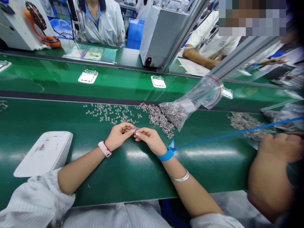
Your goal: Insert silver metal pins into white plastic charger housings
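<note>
Over the green bench, my left hand (120, 134) and my right hand (149, 137) meet fingertip to fingertip. Both are closed in a pinch around small metal clips (135, 129), mostly covered by the fingers. Just beyond them lie scattered metal clips (106, 110), spread out loosely to the left. A denser pile of metal clips (158, 118) spills from a clear zip bag (177, 114) behind my right hand. A blue wrist strap (167, 155) circles my right wrist, its cord running off to the right.
A white plastic housing (45, 153) lies left of my forearm. Behind the bench, a green conveyor (123, 76) carries white housings with circuit boards. At right, a co-worker's hand (273, 158) is near another clip pile (249, 123). A metal post (228, 63) slants across the right.
</note>
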Demonstrator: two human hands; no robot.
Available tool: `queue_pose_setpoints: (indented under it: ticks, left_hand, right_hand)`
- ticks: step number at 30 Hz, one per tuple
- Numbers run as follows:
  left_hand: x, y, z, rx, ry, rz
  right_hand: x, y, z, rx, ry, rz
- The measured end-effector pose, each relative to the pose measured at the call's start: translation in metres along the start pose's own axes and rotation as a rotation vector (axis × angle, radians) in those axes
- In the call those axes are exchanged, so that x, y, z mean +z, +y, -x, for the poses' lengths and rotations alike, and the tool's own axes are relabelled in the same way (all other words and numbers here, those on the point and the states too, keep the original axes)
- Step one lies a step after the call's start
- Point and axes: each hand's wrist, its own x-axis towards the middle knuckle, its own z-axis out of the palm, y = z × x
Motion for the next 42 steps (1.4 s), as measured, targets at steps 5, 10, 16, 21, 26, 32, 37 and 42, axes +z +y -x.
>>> queue_pose_setpoints:
  ticks: [5, 10, 16, 21, 26, 32, 37, 42]
  left_hand:
    - [0.0004, -0.0003, -0.0005, 0.018, -0.004, -0.056]
    - [-0.0005, -0.0002, -0.0004, 0.008, -0.006, -0.040]
    - [-0.0001, 0.0037, 0.0003, -0.034, 0.001, -0.018]
    - [0.0004, 0.0052, 0.0003, -0.037, -0.002, -0.032]
    - [-0.0009, 0.0036, -0.0001, -0.008, 0.020, -0.101]
    - [0.0004, 0.0008, -0.0008, -0.032, 0.022, -0.005]
    - [0.0010, 0.0008, 0.0005, 0.010, 0.062, -0.095]
    - [0.0000, 0.0024, 0.0025, 0.061, 0.049, -0.218]
  right_hand:
    - [0.0004, 0.0027, -0.0009, 0.015, 0.005, -0.047]
    - [0.0021, -0.0006, 0.0000, -0.024, 0.037, 0.014]
    - [0.0015, -0.0055, 0.0011, -0.093, 0.033, 0.084]
    - [0.0006, -0.0059, 0.0021, -0.114, -0.006, 0.117]
    - [0.0013, -0.0069, 0.0030, -0.115, -0.026, 0.116]
    - [0.0035, -0.0054, 0.0017, -0.124, 0.008, 0.111]
    - [0.0050, -0.0013, 0.0013, -0.127, 0.059, 0.125]
    - [0.0057, 0.0003, 0.0018, -0.157, 0.102, 0.196]
